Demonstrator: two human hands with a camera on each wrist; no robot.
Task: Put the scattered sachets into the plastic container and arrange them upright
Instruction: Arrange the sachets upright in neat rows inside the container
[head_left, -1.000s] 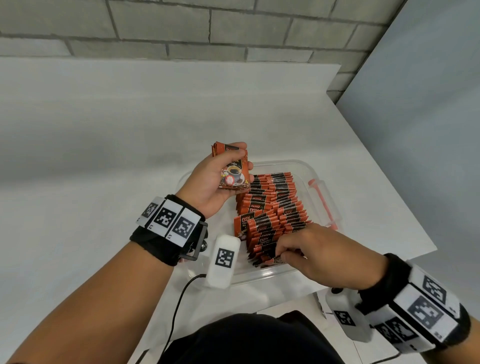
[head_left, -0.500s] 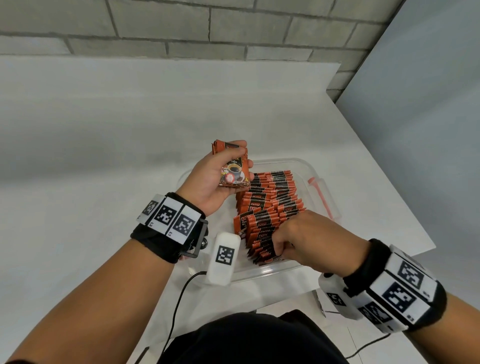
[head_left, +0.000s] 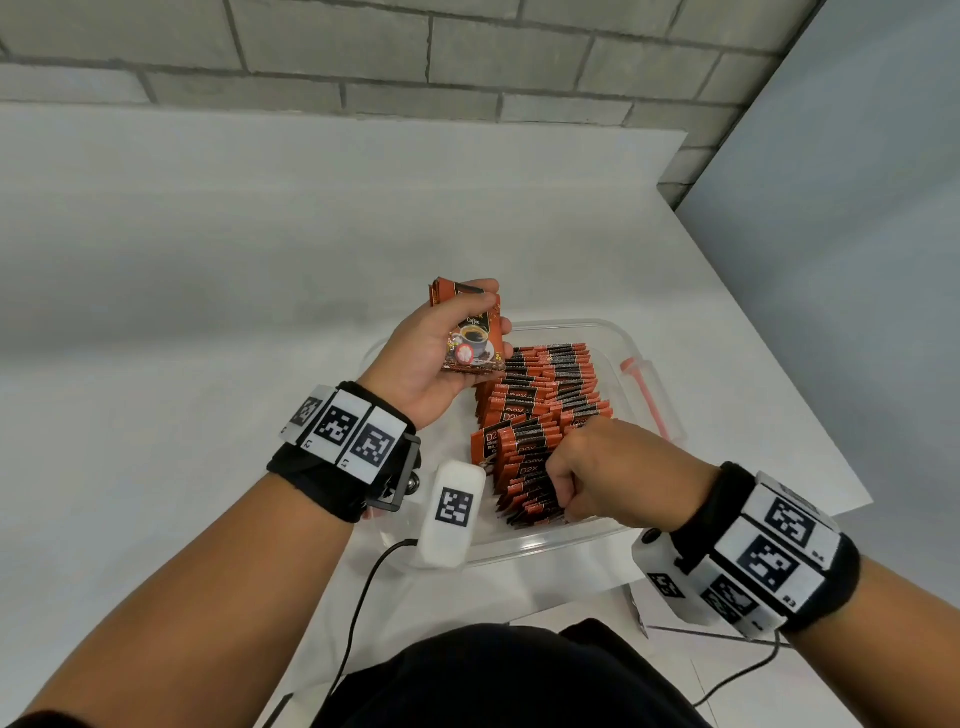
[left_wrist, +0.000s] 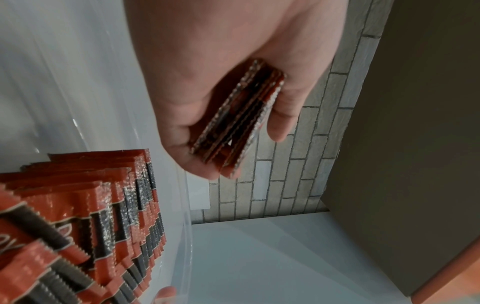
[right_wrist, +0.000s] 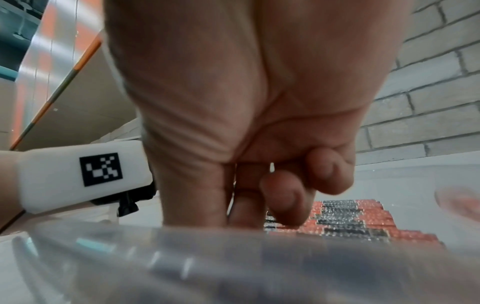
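Sachets (head_left: 540, 410) orange-red with black bands, silver crimped edges; plastic container (head_left: 618, 332) clear, salmon latch (head_left: 647, 395); table (head_left: 208, 260) white; brick wall (head_left: 415, 57) grey; wristbands (head_left: 332, 447) black with black-white markers.

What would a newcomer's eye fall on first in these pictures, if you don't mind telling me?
Most likely the packed row of orange-and-black sachets standing on edge in the clear plastic container at the table's near edge. Next, the left hand raised over the container's far left part, gripping a small stack of sachets with a coffee cup printed on the front. The right hand is curled down among the sachets at the near end of the row.
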